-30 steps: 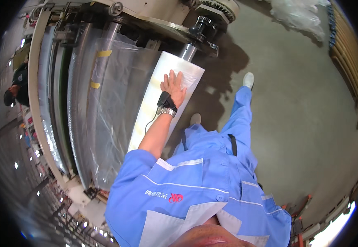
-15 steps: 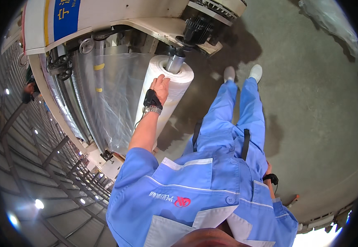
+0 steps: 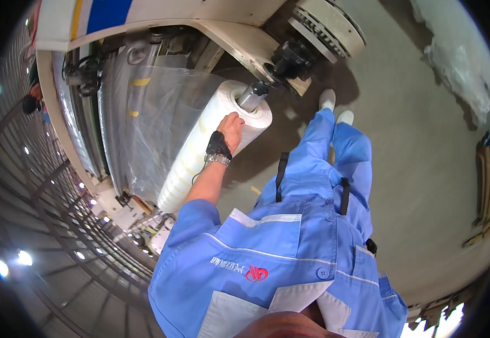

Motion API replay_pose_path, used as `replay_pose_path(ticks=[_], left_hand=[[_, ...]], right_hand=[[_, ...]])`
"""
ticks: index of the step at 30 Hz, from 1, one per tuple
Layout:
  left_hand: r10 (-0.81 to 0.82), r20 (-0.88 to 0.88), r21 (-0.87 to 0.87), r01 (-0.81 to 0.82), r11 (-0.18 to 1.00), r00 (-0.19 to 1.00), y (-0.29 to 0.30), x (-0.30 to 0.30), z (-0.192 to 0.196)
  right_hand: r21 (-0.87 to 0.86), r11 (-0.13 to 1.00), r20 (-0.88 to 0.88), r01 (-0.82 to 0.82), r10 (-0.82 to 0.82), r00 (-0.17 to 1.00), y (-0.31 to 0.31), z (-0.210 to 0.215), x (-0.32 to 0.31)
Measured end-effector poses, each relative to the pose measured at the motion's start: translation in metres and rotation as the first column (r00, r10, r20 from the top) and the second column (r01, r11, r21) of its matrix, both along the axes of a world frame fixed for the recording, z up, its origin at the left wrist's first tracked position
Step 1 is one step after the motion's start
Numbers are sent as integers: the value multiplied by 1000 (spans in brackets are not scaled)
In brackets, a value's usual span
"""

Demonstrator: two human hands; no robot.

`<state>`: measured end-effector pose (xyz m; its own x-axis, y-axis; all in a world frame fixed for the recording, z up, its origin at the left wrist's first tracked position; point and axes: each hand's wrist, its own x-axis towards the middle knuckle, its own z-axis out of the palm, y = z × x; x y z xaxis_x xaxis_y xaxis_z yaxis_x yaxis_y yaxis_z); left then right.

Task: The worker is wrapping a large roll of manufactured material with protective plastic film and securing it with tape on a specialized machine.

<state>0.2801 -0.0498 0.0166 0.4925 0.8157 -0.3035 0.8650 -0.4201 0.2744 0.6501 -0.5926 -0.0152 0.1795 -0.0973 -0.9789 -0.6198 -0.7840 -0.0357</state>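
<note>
My left hand [image 3: 232, 128] lies flat on the end of a large white roll of clear plastic film [image 3: 200, 152], close to the metal shaft [image 3: 253, 96] that runs through its core. A black strap and a watch sit on that wrist. The roll is mounted on a big cream-coloured machine [image 3: 239, 39], and a sheet of clear film [image 3: 160, 124] feeds onto it from rollers on the left. My right hand is hidden behind my blue work jacket.
A round drive housing [image 3: 326, 22] sits at the shaft's end. Grey concrete floor [image 3: 425, 158] spreads to the right, with crumpled clear plastic [image 3: 459, 62] at top right and cardboard tubes [image 3: 489, 186] at the right edge. Metal grating [image 3: 59, 248] lies lower left.
My view has shifted closer to the roll's end. My left hand has slid from the side of the roll toward its end by the shaft.
</note>
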Motion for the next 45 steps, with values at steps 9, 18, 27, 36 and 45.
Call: replay_pose_path(ticks=[9,18,27,36,45], left_hand=[[19,-324,-43,-35,998,946,-11,53,0],[-331,-800,-265,201,943,501,-8,76,-93],[524,-39,-103,-525,845,851,-28,63,-107],[-196,-744,-294,-50,955,639,-18,74,-97],[-47,-769,-200,-170,965,638,-93,109,-33]], right_hand=[[12,976,33,-218,218,975,55,9,112],[-25,875,-60,-483,481,874,72,-30,261],[363,721,313,-589,501,807,322,-318,214],[542,578,521,-611,339,783,547,-441,146],[400,468,201,-788,794,573,331,-280,322]])
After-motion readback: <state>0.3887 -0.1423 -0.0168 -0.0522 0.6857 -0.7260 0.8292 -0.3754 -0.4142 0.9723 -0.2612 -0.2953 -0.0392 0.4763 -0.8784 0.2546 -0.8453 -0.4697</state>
